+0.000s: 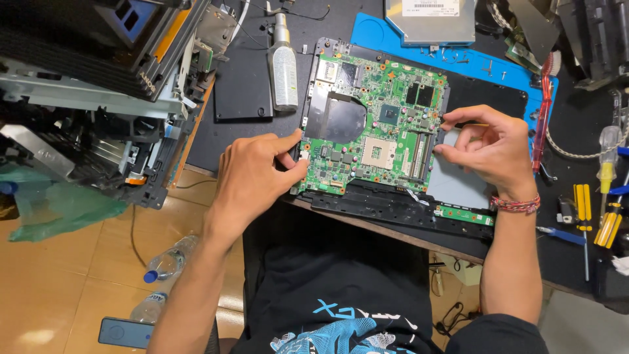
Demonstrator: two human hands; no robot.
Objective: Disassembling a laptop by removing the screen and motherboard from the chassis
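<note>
On the worktop (262,124) right in front of the person sits a green board (373,124), lying flat on a black laptop shell (393,206) that pokes out below it and to the right. Both hands are on the board's edges. Left hand (255,180) pinches the left edge low down, thumb and forefinger narrowed around the rim near a small white connector. Right hand (488,147) does the same on the right edge, fingers curled close together against it, wrist wearing a red woven band (516,204). So both grips are tight and narrow, each holding the board.

As for stuff that holds other stuff: the blue mat (373,29) under the shell has a few loose screws (452,58) scattered on it near its top edge, just beside a silver drive (432,19). A clear spray bottle (284,62) lies on its side just left of the board, can't tell how much is in it. Two plastic bottles (167,262) with blue caps lie on the tan floor (59,288) below, looking mostly empty, with a phone (126,332) near them.

Off to the right are yellow screwdrivers (609,219) and a red tool (541,118) lying along the mat's edge. Far left is a big opened-up machine (98,85) with a green plastic bag (59,206) bunched beneath it.
</note>
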